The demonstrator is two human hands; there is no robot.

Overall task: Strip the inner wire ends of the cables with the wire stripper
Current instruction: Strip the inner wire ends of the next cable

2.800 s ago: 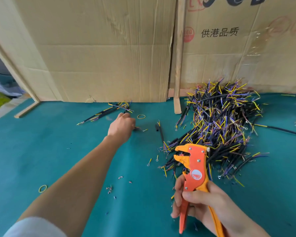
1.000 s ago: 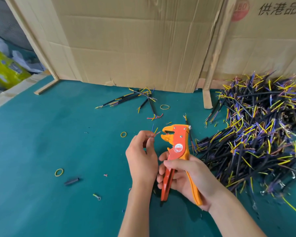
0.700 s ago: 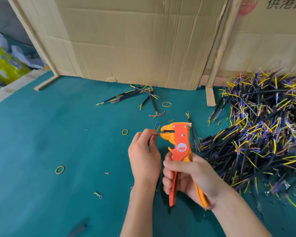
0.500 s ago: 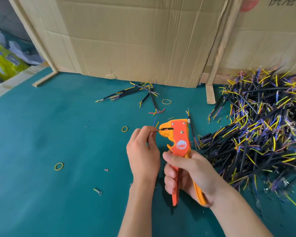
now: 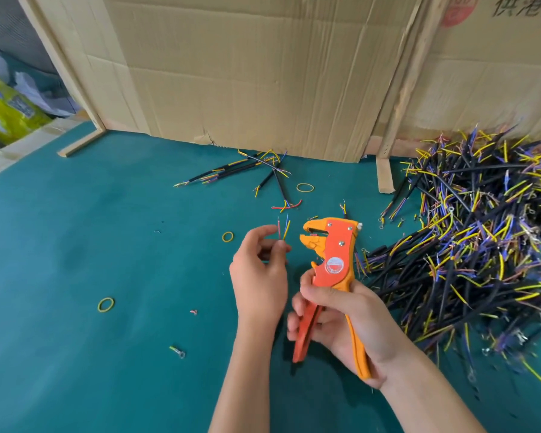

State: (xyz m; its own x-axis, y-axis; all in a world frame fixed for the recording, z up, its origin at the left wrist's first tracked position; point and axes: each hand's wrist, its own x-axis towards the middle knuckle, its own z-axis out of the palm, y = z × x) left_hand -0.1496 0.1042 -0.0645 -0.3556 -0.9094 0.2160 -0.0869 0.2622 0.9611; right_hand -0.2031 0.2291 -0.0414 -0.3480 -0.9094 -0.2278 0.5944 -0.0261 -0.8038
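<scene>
On the green desk (image 5: pixel 75 245), we hold a cable beside the wire stripper.

At far left we see a yellow rubber band (image 5: pixel 106 305). Our left hand (image 5: pixel 258 276) pinches the cable's inner wires (image 5: pixel 283 229), red, blue and yellow ends pointing up, just left of the tool's head. Our right hand (image 5: pixel 341 317) grips the orange wire stripper (image 5: pixel 331 264) by its handles. Further right lies the cable pile (image 5: pixel 475 245).

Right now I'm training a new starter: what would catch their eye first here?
The orange wire stripper gripped in the right hand at centre. The left hand beside it pinches a cable's wire ends. A big heap of black cables fills the right side.
</scene>
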